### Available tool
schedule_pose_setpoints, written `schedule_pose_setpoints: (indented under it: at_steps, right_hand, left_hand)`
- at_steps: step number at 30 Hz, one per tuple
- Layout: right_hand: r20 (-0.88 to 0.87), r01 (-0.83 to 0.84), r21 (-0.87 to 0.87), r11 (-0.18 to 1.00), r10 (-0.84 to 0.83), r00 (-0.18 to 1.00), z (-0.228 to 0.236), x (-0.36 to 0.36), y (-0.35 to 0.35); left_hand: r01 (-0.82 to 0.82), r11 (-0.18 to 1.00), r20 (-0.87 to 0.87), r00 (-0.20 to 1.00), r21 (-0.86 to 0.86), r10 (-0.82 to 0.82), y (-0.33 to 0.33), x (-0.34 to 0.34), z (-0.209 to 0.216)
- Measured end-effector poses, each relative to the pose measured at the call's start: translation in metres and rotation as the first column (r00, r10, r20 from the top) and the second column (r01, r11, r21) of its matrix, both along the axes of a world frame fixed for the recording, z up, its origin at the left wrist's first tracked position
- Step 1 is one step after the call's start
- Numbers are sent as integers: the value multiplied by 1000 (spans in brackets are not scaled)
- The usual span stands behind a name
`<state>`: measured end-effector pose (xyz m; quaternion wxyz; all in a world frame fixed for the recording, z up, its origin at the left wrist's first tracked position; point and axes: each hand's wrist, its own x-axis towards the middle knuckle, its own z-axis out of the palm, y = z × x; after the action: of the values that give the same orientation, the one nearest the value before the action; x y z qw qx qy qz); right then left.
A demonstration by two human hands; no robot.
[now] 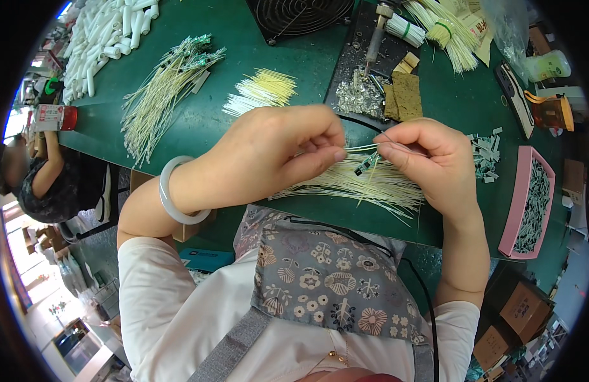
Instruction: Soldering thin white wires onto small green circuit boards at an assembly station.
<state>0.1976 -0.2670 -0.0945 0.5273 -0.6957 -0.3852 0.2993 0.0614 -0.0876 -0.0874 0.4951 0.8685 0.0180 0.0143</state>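
Note:
In front of my chest, my left hand (pixel 288 149) pinches thin pale wires (pixel 358 148) that run across to my right hand. My right hand (pixel 429 159) is closed at the fingertips, where a small green circuit board (pixel 366 165) juts out below them. A fine grey strand (pixel 403 145) also passes by the right fingers; its exact grip is hidden. Under both hands lies a spread bundle of long cream wires (pixel 364 184). Beyond them, a soldering iron (pixel 375 41) points down over a dark board (pixel 345 60) littered with solder bits.
On the green table are a wired-board bundle (pixel 164 95), short yellow and white wires (pixel 262 89), white tubes (pixel 116 38) and a fan (pixel 301 16). To the right are loose green boards (pixel 487 155), a pink tray (pixel 512 223) and a phone (pixel 515 99). Another person (pixel 43 172) sits left.

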Motion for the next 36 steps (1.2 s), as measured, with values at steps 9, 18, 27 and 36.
schedule_pose_setpoints:
  at_steps: [9, 18, 27, 36]
  right_hand:
    - [209, -11, -5, 1000, 12, 978, -1, 1, 0]
    - [222, 25, -78, 997, -7, 975, -2, 2, 4]
    - [94, 46, -41, 998, -42, 995, -4, -2, 7]
    - [109, 69, -43, 997, -64, 992, -9, -6, 9]
  left_hand:
    - [52, 988, -74, 995, -146, -64, 1, 29, 5]
    - [-26, 957, -164, 986, -288, -23, 3, 30, -5]
    - [-55, 900, -142, 990, -433, -8, 3, 26, -12]
    - [-87, 849, -134, 991, -522, 20, 2, 24, -15]
